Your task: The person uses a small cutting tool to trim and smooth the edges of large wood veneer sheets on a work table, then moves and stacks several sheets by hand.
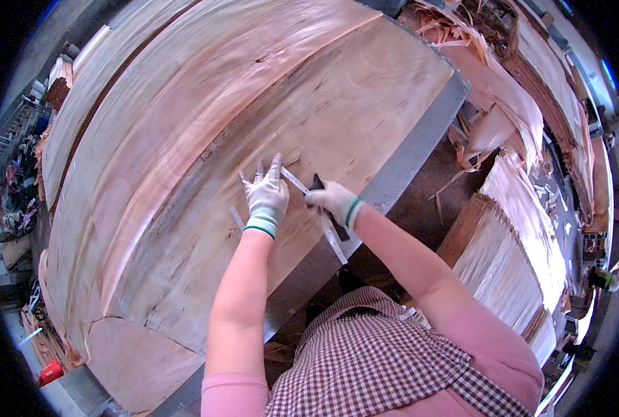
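A pale wood veneer sheet (365, 90) lies on a grey-edged table (421, 146) in front of me. My left hand (266, 197), in a white glove with a green cuff, rests on it with fingers spread, the index fingertip beside the upper end of a narrow white strip (293, 181). That strip runs under my right hand (334, 200) and past the table's near edge. Gloved likewise, my right hand is closed around a dark, narrow tool (338, 228), whose exact kind I cannot make out. Another short white strip (236, 217) lies left of my left wrist.
Large overlapping pinkish veneer sheets (184, 118) cover the far left side. To the right stand a stack of veneer (504, 271) and a heap of torn veneer scraps (490, 90). A red object (50, 372) sits at the lower left.
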Available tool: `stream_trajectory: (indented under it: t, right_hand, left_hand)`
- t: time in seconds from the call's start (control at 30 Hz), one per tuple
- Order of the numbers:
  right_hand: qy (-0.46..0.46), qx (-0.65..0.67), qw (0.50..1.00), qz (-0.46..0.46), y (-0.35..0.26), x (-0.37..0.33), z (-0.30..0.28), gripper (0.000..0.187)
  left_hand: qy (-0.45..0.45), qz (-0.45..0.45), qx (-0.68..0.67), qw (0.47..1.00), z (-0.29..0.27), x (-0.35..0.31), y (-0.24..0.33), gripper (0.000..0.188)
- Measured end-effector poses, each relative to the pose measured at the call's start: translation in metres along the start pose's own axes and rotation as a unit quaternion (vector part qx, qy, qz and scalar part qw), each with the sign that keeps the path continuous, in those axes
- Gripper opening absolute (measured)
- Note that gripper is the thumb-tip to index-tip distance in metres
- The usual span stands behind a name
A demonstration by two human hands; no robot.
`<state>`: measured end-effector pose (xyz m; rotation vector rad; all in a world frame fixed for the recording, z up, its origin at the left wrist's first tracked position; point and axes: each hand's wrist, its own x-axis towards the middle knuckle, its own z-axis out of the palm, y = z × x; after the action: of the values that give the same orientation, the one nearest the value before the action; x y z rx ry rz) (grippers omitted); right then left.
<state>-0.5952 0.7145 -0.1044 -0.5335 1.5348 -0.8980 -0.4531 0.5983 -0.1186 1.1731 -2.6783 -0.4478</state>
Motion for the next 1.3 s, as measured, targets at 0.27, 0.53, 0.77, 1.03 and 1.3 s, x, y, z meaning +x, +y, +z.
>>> stream_trajectory:
  t: [0.27, 0.53, 0.77, 1.03, 1.3]
  right_hand:
    - [0.176, -0.331, 0.918, -0.127, -0.002, -0.053, -0.005, 0.035]
    - [0.118, -0.153, 0.964, -0.183, 0.044, -0.065, -0.024, 0.016]
    - [-0.129, 0.031, 0.99, -0.036, 0.094, -0.166, 0.166, 0.019]
    - [-0.175, 0.184, 0.966, 0.058, 0.137, -0.223, 0.385, 0.019]
    - [-0.01, 0.318, 0.948, 0.021, 0.188, -0.213, 0.525, 0.013]
  left_hand:
    - [0.105, 0.016, 0.126, 0.986, 0.028, -0.006, 0.009, 0.044]
    - [0.035, -0.05, -0.035, 0.998, -0.009, -0.031, 0.013, 0.049]
    - [0.196, 0.019, -0.128, 0.972, -0.083, -0.282, -0.103, 0.033]
    - [0.105, -0.043, 0.06, 0.992, -0.117, -0.552, -0.246, 0.049]
    - [0.067, 0.026, -0.009, 0.997, -0.122, -0.552, -0.281, 0.048]
